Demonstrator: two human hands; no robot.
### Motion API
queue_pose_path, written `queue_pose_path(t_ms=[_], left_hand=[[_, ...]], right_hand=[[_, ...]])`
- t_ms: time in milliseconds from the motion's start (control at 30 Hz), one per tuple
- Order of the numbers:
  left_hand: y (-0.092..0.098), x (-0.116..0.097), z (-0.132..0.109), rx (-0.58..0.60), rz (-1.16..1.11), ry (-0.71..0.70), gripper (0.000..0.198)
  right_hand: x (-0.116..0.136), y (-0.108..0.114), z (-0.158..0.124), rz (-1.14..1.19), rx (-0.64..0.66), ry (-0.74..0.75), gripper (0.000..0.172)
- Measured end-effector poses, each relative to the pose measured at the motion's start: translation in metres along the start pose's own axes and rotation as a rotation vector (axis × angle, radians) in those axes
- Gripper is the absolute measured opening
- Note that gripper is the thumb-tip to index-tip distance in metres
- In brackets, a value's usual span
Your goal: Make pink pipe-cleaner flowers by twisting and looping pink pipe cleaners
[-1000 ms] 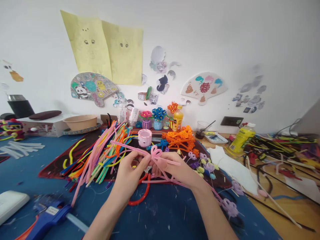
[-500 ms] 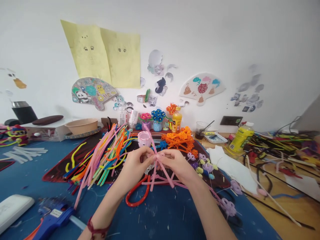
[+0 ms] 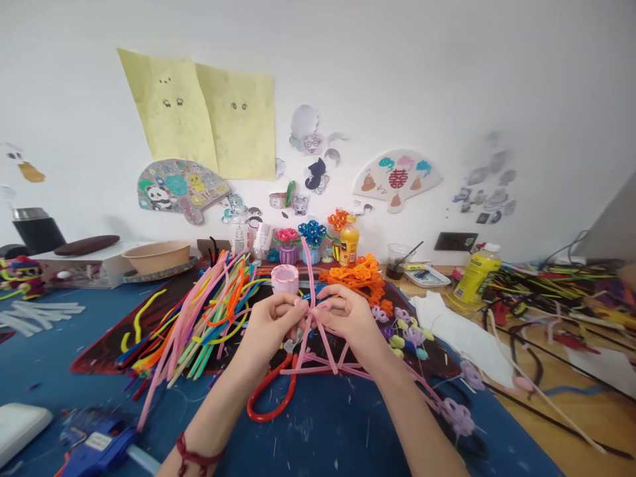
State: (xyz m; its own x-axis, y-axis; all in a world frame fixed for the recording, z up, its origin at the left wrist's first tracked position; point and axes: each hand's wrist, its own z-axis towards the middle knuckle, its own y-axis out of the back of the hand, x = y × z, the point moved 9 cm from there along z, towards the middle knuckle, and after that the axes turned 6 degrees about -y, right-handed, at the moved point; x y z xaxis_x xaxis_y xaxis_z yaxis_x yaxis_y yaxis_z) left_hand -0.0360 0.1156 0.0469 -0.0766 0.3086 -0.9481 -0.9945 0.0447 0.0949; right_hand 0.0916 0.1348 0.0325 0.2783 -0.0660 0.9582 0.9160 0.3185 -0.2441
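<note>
Pinching pink pipe cleaners [image 3: 310, 278], crossed, between closed fingertips of left hand [image 3: 273, 319] and right hand [image 3: 348, 319], presumably to steady them where crossing. Held above blue worktop [image 3: 342, 424], probably for finger room. Beneath, within reach: red-handled tool [image 3: 293, 383].

Wooden desk [image 3: 541, 417], blue mat [image 3: 342, 437] over left and center. On bare wood: yellow bottle [image 3: 477, 275] upright right of center, white tray [image 3: 428, 276] and clear cup [image 3: 399, 260] near back edge, tangled pipe cleaners [image 3: 541, 285] toward back right corner. On blue mat: glue gun [image 3: 102, 449], white case [image 3: 22, 424] by near left corner; white sticks [image 3: 40, 316] near left edge.
</note>
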Motion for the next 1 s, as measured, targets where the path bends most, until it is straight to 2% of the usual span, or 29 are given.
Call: queue_pose_path(t_ms=[133,233,333,467,600,700,800,900,1000], left_hand=[[0.007,-0.023,0.001,0.029,0.269,-0.191,0.03],[0.009,-0.027,0.0,0.051,0.329,-0.203,0.028],[0.008,-0.024,-0.001,0.058,0.282,-0.146,0.027],[0.011,-0.015,-0.002,0.02,0.139,-0.04,0.024],[0.014,0.007,-0.003,-0.004,-0.058,0.152,0.025],[0.007,0.026,-0.006,0.033,-0.226,0.309,0.022],[0.001,0.044,-0.01,0.033,-0.296,0.436,0.021],[-0.005,0.051,-0.013,0.07,-0.298,0.463,0.021],[-0.006,0.043,-0.01,0.103,-0.23,0.376,0.022]], right_hand=[[0.0,-0.002,-0.001,-0.079,0.05,-0.009,0.034],[-0.007,-0.007,-0.001,-0.173,0.129,-0.058,0.034],[-0.013,-0.012,-0.002,-0.233,0.185,-0.092,0.034],[-0.011,-0.014,-0.003,-0.279,0.19,-0.043,0.031],[-0.001,-0.014,-0.005,-0.247,0.147,0.041,0.029],[0.005,-0.016,-0.006,-0.204,0.127,0.09,0.029],[0.01,-0.016,-0.008,-0.178,0.09,0.133,0.026],[0.014,-0.013,-0.008,-0.156,0.038,0.175,0.024],[0.013,-0.012,-0.007,-0.133,0.023,0.173,0.026]])
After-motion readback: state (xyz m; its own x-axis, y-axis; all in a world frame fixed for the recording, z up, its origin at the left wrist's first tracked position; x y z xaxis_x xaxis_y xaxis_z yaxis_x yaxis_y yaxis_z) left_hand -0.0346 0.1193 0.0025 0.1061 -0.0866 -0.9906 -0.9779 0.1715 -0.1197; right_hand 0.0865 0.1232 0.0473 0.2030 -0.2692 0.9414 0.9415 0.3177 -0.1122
